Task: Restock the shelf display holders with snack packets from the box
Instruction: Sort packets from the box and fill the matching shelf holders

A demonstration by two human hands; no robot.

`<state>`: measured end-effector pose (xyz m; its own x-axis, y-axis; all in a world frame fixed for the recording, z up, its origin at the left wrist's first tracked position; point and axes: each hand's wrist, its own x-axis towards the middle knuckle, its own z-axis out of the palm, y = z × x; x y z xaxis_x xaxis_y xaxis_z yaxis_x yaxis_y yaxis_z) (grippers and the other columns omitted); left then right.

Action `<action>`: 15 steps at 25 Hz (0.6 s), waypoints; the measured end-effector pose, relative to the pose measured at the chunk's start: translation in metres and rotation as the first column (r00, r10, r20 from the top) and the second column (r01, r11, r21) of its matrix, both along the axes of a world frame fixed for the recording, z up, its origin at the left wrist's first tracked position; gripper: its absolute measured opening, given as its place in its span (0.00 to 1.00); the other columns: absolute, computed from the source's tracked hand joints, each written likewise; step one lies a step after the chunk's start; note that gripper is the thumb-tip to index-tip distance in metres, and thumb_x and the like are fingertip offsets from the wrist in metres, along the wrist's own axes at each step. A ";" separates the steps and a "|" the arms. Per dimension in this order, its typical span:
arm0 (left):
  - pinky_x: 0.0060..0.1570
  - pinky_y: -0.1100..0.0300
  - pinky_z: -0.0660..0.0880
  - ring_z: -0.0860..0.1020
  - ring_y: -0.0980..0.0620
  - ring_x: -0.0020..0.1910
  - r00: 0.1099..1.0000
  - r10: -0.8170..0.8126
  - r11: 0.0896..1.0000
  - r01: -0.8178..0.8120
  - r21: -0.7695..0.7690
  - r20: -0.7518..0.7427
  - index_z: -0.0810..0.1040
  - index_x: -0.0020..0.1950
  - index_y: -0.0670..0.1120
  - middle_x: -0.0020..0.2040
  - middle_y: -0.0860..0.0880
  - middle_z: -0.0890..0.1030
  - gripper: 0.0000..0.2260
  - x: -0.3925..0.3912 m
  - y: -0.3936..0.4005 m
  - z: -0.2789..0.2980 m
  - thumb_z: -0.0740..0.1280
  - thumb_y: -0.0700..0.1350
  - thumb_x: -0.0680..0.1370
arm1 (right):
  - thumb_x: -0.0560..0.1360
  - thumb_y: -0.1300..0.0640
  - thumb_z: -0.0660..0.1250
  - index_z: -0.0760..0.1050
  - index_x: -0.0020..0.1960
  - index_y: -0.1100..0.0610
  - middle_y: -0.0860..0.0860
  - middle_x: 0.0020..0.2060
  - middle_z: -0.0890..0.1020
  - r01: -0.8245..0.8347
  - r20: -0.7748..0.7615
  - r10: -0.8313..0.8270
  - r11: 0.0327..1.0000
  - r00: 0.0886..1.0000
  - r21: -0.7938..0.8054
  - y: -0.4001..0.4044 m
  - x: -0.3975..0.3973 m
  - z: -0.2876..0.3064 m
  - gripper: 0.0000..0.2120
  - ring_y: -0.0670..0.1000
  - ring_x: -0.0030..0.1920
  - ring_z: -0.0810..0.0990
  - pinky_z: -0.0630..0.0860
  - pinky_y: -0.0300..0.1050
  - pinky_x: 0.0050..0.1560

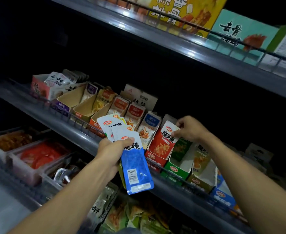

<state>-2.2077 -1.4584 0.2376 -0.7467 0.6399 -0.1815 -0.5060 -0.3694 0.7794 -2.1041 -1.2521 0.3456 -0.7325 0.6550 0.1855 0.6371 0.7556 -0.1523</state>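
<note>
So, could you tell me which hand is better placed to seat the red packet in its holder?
The right hand: it already pinches the red packet at the red holder, while the left hand grips a fan of blue packets.

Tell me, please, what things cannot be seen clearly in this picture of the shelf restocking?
- Head view: the supply box is not in frame.
- Packets behind the blue packet in the left hand: overlapped, count unclear.
- Red holder: the red packet pinched by the right hand hides its inside.
- Bottom-shelf packets: blurred, dark.
</note>
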 end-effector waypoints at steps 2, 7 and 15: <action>0.42 0.51 0.81 0.85 0.44 0.41 1.000 -0.008 1.000 0.008 -0.005 -0.011 0.79 0.56 0.41 0.45 0.44 0.86 0.12 0.000 0.003 -0.002 0.73 0.37 0.74 | 0.71 0.55 0.75 0.72 0.41 0.53 0.48 0.42 0.79 0.026 0.012 -0.026 0.999 1.000 0.022 0.005 -0.003 0.000 0.11 0.51 0.46 0.79 0.76 0.44 0.43; 0.41 0.51 0.81 0.85 0.44 0.40 0.999 -0.021 1.000 0.020 -0.016 -0.025 0.79 0.54 0.42 0.43 0.44 0.86 0.09 0.002 0.006 -0.008 0.73 0.37 0.74 | 0.75 0.49 0.70 0.68 0.51 0.49 0.49 0.46 0.76 0.130 -0.076 -0.122 0.984 0.990 0.123 0.013 -0.011 0.003 0.12 0.50 0.46 0.76 0.76 0.46 0.44; 0.36 0.55 0.80 0.85 0.47 0.37 0.999 -0.028 0.999 0.026 -0.033 -0.044 0.80 0.52 0.42 0.41 0.46 0.87 0.09 0.003 0.010 -0.015 0.73 0.37 0.74 | 0.76 0.48 0.70 0.73 0.53 0.52 0.51 0.48 0.78 0.132 -0.121 -0.101 0.949 0.988 0.287 0.020 -0.014 -0.019 0.12 0.50 0.44 0.75 0.72 0.44 0.40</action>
